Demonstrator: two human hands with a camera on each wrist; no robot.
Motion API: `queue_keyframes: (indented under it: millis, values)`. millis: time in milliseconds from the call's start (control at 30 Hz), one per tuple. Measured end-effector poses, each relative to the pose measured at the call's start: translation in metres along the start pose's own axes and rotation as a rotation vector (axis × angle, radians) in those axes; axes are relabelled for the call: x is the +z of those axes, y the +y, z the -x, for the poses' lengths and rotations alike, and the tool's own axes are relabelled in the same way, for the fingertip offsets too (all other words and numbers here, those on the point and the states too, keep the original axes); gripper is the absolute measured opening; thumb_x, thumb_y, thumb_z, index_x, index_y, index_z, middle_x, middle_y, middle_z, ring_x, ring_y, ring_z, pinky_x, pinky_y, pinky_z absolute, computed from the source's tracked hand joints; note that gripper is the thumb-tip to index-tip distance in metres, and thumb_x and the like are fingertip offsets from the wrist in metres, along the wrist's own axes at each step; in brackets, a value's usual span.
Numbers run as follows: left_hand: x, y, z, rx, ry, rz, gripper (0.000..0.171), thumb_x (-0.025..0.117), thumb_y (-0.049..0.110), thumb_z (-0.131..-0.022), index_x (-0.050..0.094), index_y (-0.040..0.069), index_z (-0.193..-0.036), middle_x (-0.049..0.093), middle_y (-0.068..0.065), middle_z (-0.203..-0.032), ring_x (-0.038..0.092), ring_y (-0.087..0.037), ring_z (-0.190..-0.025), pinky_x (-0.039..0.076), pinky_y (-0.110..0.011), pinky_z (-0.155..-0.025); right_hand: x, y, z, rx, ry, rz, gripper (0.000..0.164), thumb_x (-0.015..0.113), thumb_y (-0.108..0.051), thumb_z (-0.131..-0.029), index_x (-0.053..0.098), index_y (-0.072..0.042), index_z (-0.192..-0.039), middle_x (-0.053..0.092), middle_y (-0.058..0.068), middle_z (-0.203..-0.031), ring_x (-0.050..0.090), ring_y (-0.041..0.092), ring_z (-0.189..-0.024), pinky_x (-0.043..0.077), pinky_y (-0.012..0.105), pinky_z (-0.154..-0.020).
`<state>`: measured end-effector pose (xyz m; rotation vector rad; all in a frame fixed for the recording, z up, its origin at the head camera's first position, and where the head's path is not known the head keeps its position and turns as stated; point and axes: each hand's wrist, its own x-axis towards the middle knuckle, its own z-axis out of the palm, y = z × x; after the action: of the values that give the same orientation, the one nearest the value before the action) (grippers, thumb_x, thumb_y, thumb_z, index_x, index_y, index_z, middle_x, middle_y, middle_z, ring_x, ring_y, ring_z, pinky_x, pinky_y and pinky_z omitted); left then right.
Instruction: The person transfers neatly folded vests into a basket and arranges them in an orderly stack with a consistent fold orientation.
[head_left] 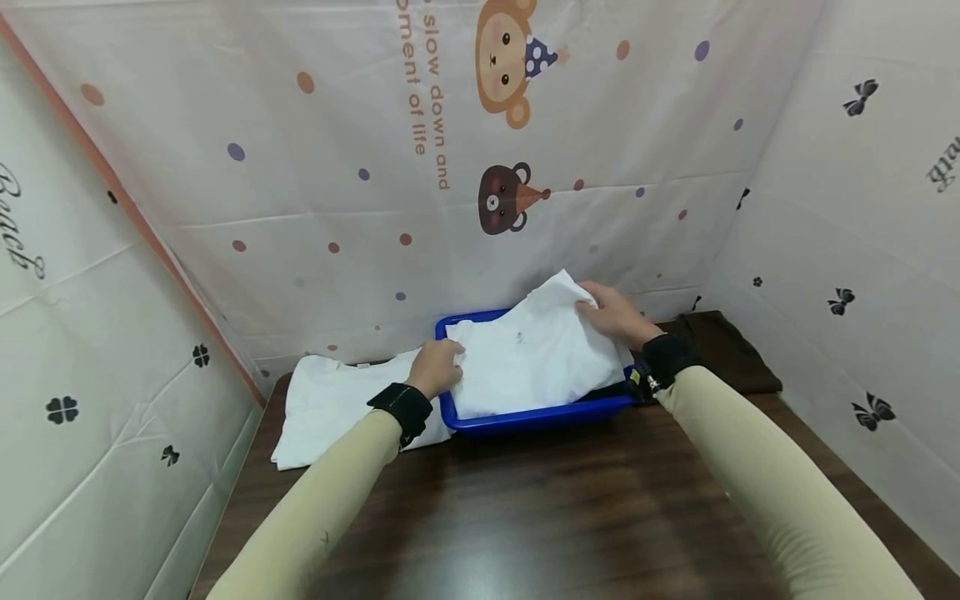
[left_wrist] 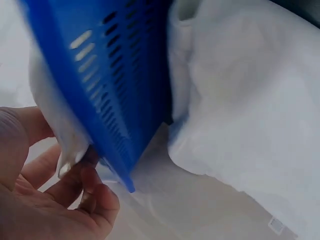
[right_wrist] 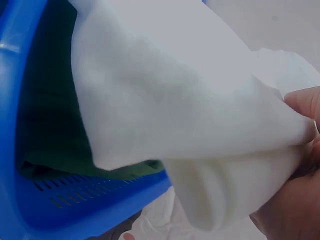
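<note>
"Head view first: what does the container hold?"

"Your blue plastic basket (head_left: 540, 417) holds a folded white cloth garment (head_left: 532, 362), its upper right corner raised above the rim. Your left hand (head_left: 437, 367) pinches its left edge; your right hand (head_left: 615, 317) grips the raised corner. On the dark brown wood-grain table (head_left: 525, 508), a second folded white garment (head_left: 333, 404) lies just left of the basket, and a dark brown folded cloth (head_left: 723, 354) lies to its right."

"Any writing?"

"On the pale printed backdrop (head_left: 300, 158) in front of you, sideways, 'slow down and' and the cut-off 'oment of life'. The white side sheet (head_left: 82, 350) at your left reads 'Beach'. The garment's small dark print is too small to read."

"And the left wrist view?"

"Your thumb and fingers curl on white fabric beside the basket's slotted wall. A small pale tag (left_wrist: 275, 225) shows, unreadable."

"Right wrist?"

"Your fingers clasp the white garment's fold; dark green fabric (right_wrist: 50, 115) lies in the basket beneath it."
</note>
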<state>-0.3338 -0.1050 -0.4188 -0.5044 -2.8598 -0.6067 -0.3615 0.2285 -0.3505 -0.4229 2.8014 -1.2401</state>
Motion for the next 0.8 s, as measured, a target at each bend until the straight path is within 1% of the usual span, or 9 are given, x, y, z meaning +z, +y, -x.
queue_keyframes:
  millis: [67, 133, 233, 333, 400, 467, 533, 733, 800]
  values:
    - [0.001, -0.003, 0.003, 0.035, 0.022, -0.043, 0.033, 0.068, -0.004, -0.085, 0.076, -0.001, -0.116, 0.076, -0.016, -0.110, 0.053, -0.020, -0.065, 0.053, -0.040, -0.079, 0.002, 0.001, -0.001, 0.008, -0.007, -0.006, 0.051, 0.042, -0.023, -0.112, 0.033, -0.012, -0.160, 0.050, 0.023, -0.144, 0.058, 0.040, -0.114, 0.052, 0.053, -0.088]
    - [0.001, -0.006, 0.005, 0.073, 0.044, -0.087, 0.030, 0.072, -0.001, -0.085, 0.078, 0.001, -0.114, 0.076, -0.013, -0.111, 0.064, -0.025, -0.079, 0.052, -0.046, -0.091, 0.004, 0.003, -0.002, 0.012, -0.007, -0.009, 0.052, 0.042, -0.024, -0.112, 0.031, -0.013, -0.161, 0.048, 0.023, -0.146, 0.057, 0.040, -0.117, 0.051, 0.054, -0.089]
    - [0.001, -0.009, 0.006, 0.116, 0.045, -0.169, 0.024, 0.073, 0.006, -0.088, 0.079, 0.003, -0.111, 0.076, -0.014, -0.111, 0.067, -0.033, -0.094, 0.050, -0.050, -0.093, 0.004, 0.004, -0.003, 0.013, -0.014, -0.016, 0.053, 0.041, -0.025, -0.112, 0.028, -0.012, -0.162, 0.045, 0.024, -0.149, 0.055, 0.041, -0.120, 0.050, 0.056, -0.091]
    - [0.003, -0.012, 0.009, 0.111, 0.012, -0.221, 0.022, 0.072, 0.014, -0.093, 0.079, 0.005, -0.112, 0.069, -0.018, -0.128, 0.062, -0.041, -0.113, 0.050, -0.054, -0.098, 0.005, 0.002, -0.002, 0.013, -0.019, -0.018, 0.053, 0.042, -0.024, -0.112, 0.028, -0.010, -0.162, 0.042, 0.025, -0.151, 0.053, 0.043, -0.123, 0.049, 0.057, -0.093]
    - [0.004, -0.013, 0.011, 0.086, -0.021, -0.237, 0.023, 0.070, 0.018, -0.096, 0.079, 0.007, -0.113, 0.058, -0.019, -0.144, 0.052, -0.047, -0.128, 0.045, -0.058, -0.104, 0.007, 0.001, -0.002, 0.018, -0.014, -0.004, 0.054, 0.042, -0.023, -0.112, 0.029, -0.010, -0.162, 0.042, 0.025, -0.153, 0.053, 0.043, -0.125, 0.050, 0.057, -0.094]
    - [0.005, -0.013, 0.013, 0.066, -0.045, -0.230, 0.024, 0.068, 0.020, -0.097, 0.079, 0.008, -0.115, 0.047, -0.018, -0.156, 0.040, -0.051, -0.139, 0.037, -0.064, -0.111, 0.008, 0.000, -0.002, 0.025, -0.006, 0.004, 0.054, 0.043, -0.023, -0.111, 0.029, -0.011, -0.162, 0.042, 0.025, -0.153, 0.054, 0.043, -0.125, 0.051, 0.057, -0.093]
    - [0.005, -0.013, 0.014, 0.061, -0.067, -0.228, 0.025, 0.067, 0.022, -0.098, 0.078, 0.008, -0.116, 0.041, -0.016, -0.160, 0.034, -0.052, -0.144, 0.032, -0.066, -0.114, 0.010, 0.000, -0.002, 0.037, -0.003, 0.011, 0.054, 0.043, -0.024, -0.111, 0.028, -0.012, -0.162, 0.042, 0.025, -0.154, 0.054, 0.043, -0.125, 0.051, 0.058, -0.092]
    - [0.005, -0.014, 0.015, 0.062, -0.102, -0.211, 0.026, 0.064, 0.022, -0.101, 0.078, 0.008, -0.117, 0.044, -0.015, -0.158, 0.030, -0.051, -0.147, 0.026, -0.067, -0.117, 0.009, 0.002, -0.002, 0.046, -0.012, 0.015, 0.057, 0.044, -0.021, -0.111, 0.025, -0.008, -0.163, 0.030, 0.027, -0.161, 0.039, 0.047, -0.141, 0.041, 0.063, -0.107]
    - [0.004, -0.013, 0.015, 0.055, -0.107, -0.208, 0.026, 0.063, 0.022, -0.101, 0.077, 0.009, -0.118, 0.045, -0.014, -0.158, 0.030, -0.050, -0.148, 0.025, -0.067, -0.117, 0.009, 0.004, -0.002, 0.054, -0.007, 0.038, 0.056, 0.045, -0.019, -0.110, 0.027, -0.006, -0.162, 0.029, 0.027, -0.162, 0.037, 0.048, -0.142, 0.039, 0.064, -0.108]
